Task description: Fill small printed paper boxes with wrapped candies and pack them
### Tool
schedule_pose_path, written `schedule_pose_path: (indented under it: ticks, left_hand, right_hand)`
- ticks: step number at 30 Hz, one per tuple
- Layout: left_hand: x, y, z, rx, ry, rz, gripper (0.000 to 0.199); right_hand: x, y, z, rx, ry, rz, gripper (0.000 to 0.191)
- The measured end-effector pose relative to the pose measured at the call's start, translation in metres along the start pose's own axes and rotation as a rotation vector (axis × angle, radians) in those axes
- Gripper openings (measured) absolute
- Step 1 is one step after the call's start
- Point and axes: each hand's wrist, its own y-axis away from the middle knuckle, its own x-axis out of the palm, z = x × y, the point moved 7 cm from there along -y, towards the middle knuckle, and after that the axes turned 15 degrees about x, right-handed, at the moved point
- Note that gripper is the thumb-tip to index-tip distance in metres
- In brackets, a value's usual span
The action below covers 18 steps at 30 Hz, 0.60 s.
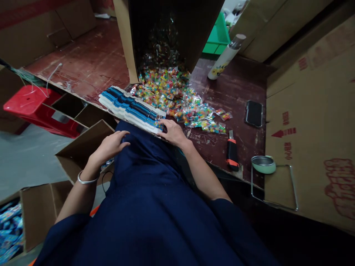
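A long, overlapping row of flat blue-and-white printed packets (130, 107) lies slantwise at the centre of the frame, along the near edge of a worn dark-red tabletop (244, 79). The person's right hand (174, 132) is at the row's lower-right end, its thumb and fingers bent around the last packets; whether they pinch one cannot be told. The left hand (112, 146) hangs left of centre, just off the table edge, fingers loosely curled, thumb apart, with nothing seen between them. Because the row lies so close to the edge, a push from the right hand or a brush of the dark blue clothing (155, 210) could fan it out or tip packets to the floor. Just beyond it, a heap of small clear sachets with multicoloured sweets (177, 98) spills from a brown cardboard carton (132, 51) lying open at top centre; a careless sweep could slide loose sachets among the packets. Right of centre, a black-and-orange utility knife (232, 153) lies near the edge with its metal tip showing, so a stray right forearm might catch it or knock it down. A white flowered bottle (223, 62) stands farther back, upper right, and could topple if bumped.
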Motion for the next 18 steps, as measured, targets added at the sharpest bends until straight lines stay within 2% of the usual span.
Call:
schedule_pose_path:
  ticks: [5, 8, 12, 16, 18]
  left_hand:
    - [0.023, -0.017, -0.023, 0.101, 0.349, -0.025, 0.032]
    - [0.035, -0.019, -0.03, 0.143, 0.489, 0.0, 0.029]
    - [0.044, -0.018, -0.032, 0.135, 0.534, 0.02, 0.028]
    - [0.044, -0.019, -0.034, 0.16, 0.579, 0.02, 0.028]
    - [0.045, -0.02, -0.036, 0.174, 0.64, 0.013, 0.028]
  right_hand:
    - [-0.003, 0.005, 0.0, -0.073, 0.008, 0.038, 0.031]
    - [-0.007, 0.006, 0.0, -0.111, 0.034, 0.054, 0.043]
    - [-0.01, 0.008, 0.004, -0.119, 0.117, 0.039, 0.056]
    - [-0.009, 0.015, 0.009, -0.13, 0.169, -0.005, 0.047]
    - [-0.008, 0.02, 0.011, -0.147, 0.173, -0.015, 0.033]
